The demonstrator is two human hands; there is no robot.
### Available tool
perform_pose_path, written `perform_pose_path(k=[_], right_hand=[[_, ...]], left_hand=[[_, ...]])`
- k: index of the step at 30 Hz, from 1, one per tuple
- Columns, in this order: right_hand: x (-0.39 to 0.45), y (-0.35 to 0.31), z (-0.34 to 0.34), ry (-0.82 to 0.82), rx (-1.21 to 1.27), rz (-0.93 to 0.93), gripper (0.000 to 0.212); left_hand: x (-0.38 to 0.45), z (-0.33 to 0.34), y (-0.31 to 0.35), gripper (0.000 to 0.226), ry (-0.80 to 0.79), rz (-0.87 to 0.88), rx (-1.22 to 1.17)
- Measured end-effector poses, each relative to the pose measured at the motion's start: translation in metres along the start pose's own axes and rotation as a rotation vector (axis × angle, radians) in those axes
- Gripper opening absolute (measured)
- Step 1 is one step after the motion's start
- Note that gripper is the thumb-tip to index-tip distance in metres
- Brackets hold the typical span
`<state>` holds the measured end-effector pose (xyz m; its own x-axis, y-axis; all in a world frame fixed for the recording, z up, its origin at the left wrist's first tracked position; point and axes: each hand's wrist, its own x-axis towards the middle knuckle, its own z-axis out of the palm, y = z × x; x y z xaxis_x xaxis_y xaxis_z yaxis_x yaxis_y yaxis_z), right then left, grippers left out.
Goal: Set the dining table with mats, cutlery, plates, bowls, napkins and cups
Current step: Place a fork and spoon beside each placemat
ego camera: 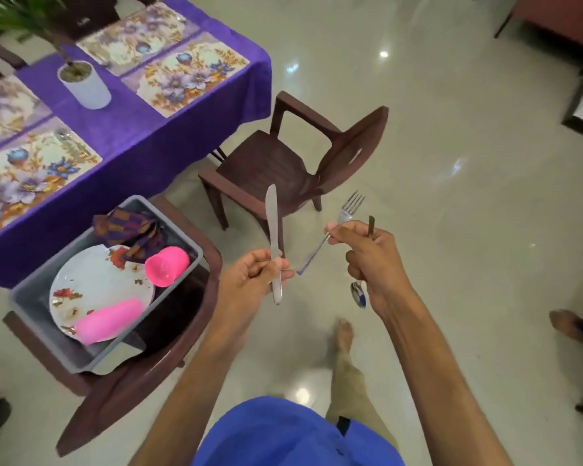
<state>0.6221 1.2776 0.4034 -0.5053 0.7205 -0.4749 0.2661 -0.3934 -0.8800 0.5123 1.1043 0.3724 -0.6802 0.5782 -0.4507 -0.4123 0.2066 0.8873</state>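
Head view, left to right: the counter [142, 136] carries floral mats [186, 75], laid out first so cutlery has a place to land. Below it a grey bin [169, 210] on a chair keeps a plate [98, 280], pink cups [165, 265] and a napkin [132, 230] within reach. The left hand [253, 277] pinches a knife [272, 237] blade up; the right hand [367, 253] grips a fork [347, 210] and a spoon [359, 294], probably sorted for one setting. Both hands hover over the floor, well apart from the mats.
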Motion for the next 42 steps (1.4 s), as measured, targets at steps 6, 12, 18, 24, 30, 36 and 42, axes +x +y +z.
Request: perform_pose_path(k=[6, 12, 18, 24, 30, 36, 42], right_hand=[[0.083, -0.051, -0.015, -0.174, -0.085, -0.032, 0.016], [0.143, -0.097, 0.018, -0.366, -0.156, -0.063, 0.019], [0.205, -0.104, 0.074, -0.458, -0.197, -0.026, 0.019], [0.267, -0.124, 0.149, -0.403, -0.221, -0.004, 0.016], [0.333, -0.16, 0.232, -0.322, -0.266, -0.006, 0.011], [0.387, -0.176, 0.281, -0.28, -0.327, 0.021, 0.01], [0.425, -0.177, 0.308, -0.373, -0.375, 0.047, 0.011]], left_hand=[[0.041, 0.04, 0.018, 0.019, 0.227, 0.039, -0.088], [0.065, 0.023, 0.038, 0.021, 0.526, 0.067, -0.203], [0.114, -0.006, 0.038, 0.012, 0.653, -0.011, -0.309], [0.217, -0.045, 0.082, 0.021, 0.623, 0.027, -0.247], [0.312, -0.103, 0.149, 0.019, 0.499, 0.051, -0.154], [0.383, -0.155, 0.183, 0.019, 0.51, 0.037, -0.135], [0.409, -0.176, 0.18, 0.023, 0.603, -0.009, -0.166]])
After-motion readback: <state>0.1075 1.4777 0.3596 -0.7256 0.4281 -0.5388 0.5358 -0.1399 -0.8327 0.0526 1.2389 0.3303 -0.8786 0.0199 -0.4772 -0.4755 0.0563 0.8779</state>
